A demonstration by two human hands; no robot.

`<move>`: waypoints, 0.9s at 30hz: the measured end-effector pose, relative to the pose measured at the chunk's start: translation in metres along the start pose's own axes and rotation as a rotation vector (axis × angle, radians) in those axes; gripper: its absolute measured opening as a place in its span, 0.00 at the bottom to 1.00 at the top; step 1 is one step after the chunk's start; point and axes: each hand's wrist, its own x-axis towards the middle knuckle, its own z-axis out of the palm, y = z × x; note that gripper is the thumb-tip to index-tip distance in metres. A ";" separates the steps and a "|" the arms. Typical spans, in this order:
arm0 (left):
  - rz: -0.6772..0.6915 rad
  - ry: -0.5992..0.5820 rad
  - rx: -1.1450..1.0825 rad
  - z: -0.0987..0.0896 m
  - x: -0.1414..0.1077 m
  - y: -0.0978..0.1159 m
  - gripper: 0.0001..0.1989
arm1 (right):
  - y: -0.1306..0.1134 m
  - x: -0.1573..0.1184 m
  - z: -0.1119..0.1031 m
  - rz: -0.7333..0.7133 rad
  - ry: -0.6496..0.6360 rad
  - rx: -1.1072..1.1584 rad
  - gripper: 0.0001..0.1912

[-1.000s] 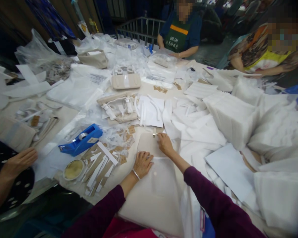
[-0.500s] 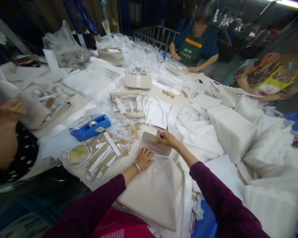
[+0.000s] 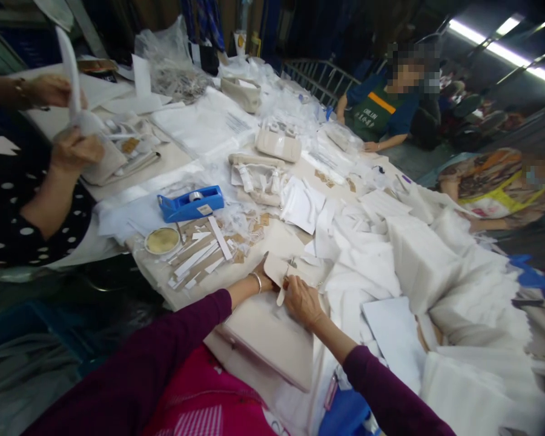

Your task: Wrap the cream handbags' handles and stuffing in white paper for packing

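Beige fabric pouch (image 3: 266,339) lying at the near edge of the table (image 3: 211,275), its flap (image 3: 276,269) raised. Left hand (image 3: 262,277), wearing a metal bangle (image 3: 256,281), is partly hidden behind the flap; whether it grips cannot be told. Right hand (image 3: 302,301) pinches the flap beside a narrow white strip (image 3: 281,292). The hands are close together, on either side of the flap. Beyond, a round dish (image 3: 162,240) holds yellowish contents, just beside brown-and-white strips (image 3: 195,257) and a blue tape dispenser (image 3: 191,204) bearing a small label. Farthest, a co-worker's green apron (image 3: 372,116) shows white lettering, too small to read.
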 end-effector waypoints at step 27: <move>-0.047 0.133 -0.218 0.029 -0.038 -0.030 0.32 | 0.015 -0.009 0.021 -0.400 0.013 0.035 0.11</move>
